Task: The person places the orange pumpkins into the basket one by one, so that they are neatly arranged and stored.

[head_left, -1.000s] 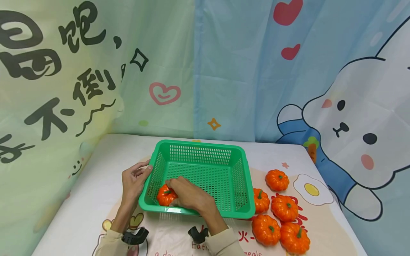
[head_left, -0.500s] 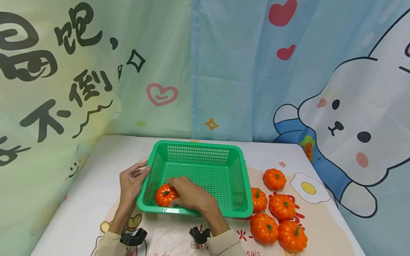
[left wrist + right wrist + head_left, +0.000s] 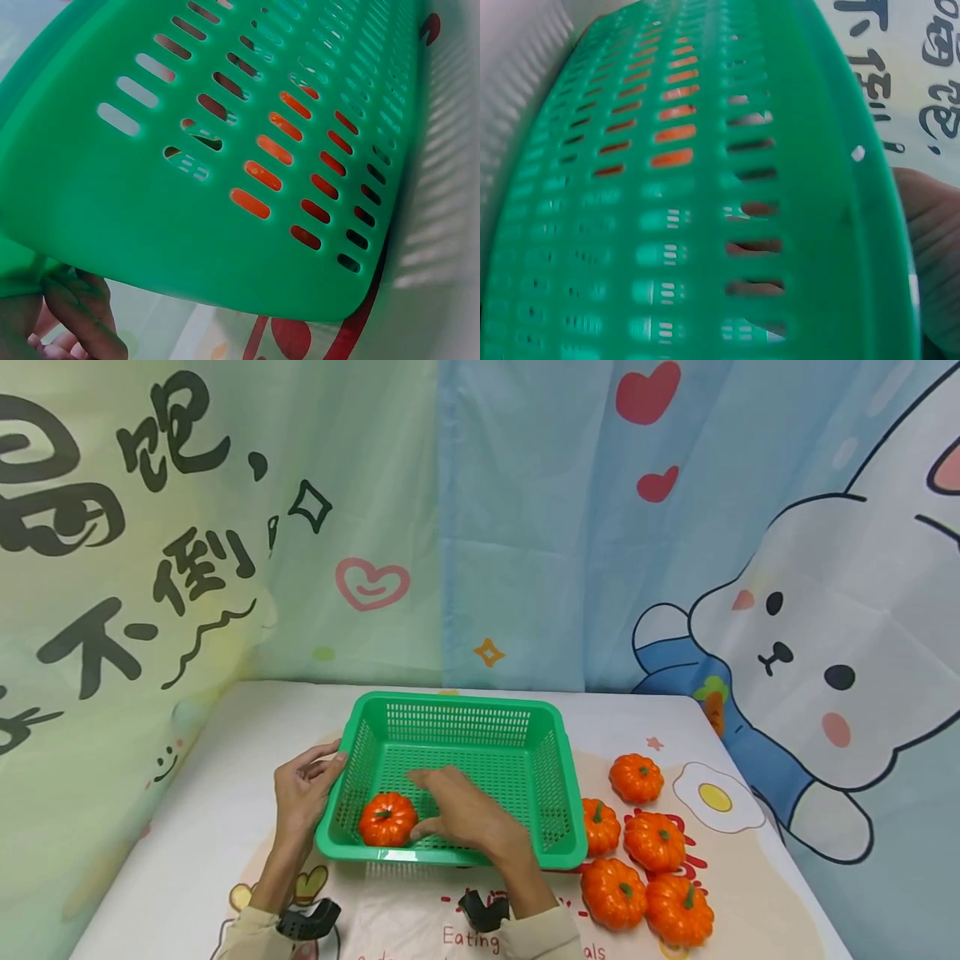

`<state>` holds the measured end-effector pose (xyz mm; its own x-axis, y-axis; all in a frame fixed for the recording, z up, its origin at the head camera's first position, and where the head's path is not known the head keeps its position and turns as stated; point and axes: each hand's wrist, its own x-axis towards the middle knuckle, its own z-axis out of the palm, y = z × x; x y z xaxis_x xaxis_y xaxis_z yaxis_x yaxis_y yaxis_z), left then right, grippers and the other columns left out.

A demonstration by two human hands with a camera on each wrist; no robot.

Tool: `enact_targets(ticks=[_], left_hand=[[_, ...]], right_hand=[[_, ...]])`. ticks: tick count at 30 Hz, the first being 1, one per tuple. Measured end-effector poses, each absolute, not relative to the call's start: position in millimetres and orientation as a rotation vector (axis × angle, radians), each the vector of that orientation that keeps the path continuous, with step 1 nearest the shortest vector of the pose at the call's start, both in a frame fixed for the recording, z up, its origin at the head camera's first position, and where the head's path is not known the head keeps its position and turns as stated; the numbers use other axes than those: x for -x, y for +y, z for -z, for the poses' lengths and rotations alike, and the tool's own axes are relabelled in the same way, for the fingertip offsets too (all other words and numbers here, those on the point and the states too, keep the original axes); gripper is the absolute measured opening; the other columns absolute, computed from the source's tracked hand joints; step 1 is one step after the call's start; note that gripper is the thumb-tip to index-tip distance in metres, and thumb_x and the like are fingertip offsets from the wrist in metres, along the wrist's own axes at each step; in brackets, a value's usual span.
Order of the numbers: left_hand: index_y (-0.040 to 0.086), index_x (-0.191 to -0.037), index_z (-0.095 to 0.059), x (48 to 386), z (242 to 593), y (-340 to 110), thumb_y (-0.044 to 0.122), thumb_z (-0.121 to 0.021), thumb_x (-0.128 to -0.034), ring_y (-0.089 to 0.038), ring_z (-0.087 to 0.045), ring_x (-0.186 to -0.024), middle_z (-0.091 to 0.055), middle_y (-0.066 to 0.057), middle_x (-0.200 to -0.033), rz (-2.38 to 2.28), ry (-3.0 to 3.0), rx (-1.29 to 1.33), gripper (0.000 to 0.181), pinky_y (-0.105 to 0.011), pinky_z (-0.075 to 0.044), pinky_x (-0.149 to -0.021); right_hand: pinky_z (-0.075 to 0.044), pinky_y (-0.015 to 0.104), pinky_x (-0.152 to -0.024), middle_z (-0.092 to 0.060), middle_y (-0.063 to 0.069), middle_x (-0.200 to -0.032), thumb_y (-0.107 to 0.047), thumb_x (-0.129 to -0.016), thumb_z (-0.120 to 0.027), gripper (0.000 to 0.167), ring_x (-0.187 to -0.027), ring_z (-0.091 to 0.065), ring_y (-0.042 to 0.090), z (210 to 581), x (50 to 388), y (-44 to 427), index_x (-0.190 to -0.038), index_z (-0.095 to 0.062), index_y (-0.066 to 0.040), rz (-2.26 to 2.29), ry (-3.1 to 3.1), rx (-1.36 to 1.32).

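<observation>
A green plastic basket point(image 3: 480, 777) with slotted walls stands on the table. One small orange pumpkin point(image 3: 387, 819) rests inside its near left corner, and orange also shows through the slots in both wrist views. My left hand point(image 3: 303, 787) holds the basket's left rim, its fingers point(image 3: 81, 311) curled at the edge in the left wrist view. Inside the basket, my right hand point(image 3: 472, 814) is just right of the pumpkin with its fingers spread. The thumb tip lies close beside the pumpkin; contact cannot be told. The basket wall hides most of this hand in the right wrist view.
Several more orange pumpkins point(image 3: 655, 842) sit on the table to the right of the basket, one close against its right wall. A printed cloth point(image 3: 480, 943) covers the table. Behind it hangs a printed curtain point(image 3: 510, 568).
My right hand has let go of the pumpkin and drawn away to the right, its fingers opening. The pumpkin stays in the basket's corner. My left hand keeps its hold on the rim.
</observation>
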<state>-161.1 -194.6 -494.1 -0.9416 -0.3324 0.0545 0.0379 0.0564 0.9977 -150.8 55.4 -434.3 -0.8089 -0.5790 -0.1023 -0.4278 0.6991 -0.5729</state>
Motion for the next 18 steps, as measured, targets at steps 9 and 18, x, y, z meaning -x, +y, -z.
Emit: enact_targets(ticks=[9,18], left_hand=[[-0.002,-0.131,-0.077,160,493,-194,0.015,-0.077,-0.1036,-0.003,-0.074,-0.071,-0.080,0.010,-0.082,1.954,-2.084,-0.306,0.032,-0.018,-0.063,-0.066],[-0.005,-0.132,-0.075,161,493,-194,0.011,-0.077,-0.1032,-0.001,-0.074,-0.069,-0.078,0.015,-0.078,1.981,-2.065,-0.305,0.033,-0.017,-0.063,-0.064]], right_hand=[[-0.052,0.050,-0.120,-0.062,0.011,-0.158,-0.024,-0.090,-0.091,0.082,-0.142,-0.055,0.033,430,149,77,-0.161,-0.054,-0.007,0.866,2.657,0.724],[-0.054,0.048,-0.120,-0.061,0.011,-0.160,-0.025,-0.086,-0.094,0.083,-0.149,-0.057,0.034,428,151,92,-0.157,-0.057,-0.003,0.914,2.687,0.734]])
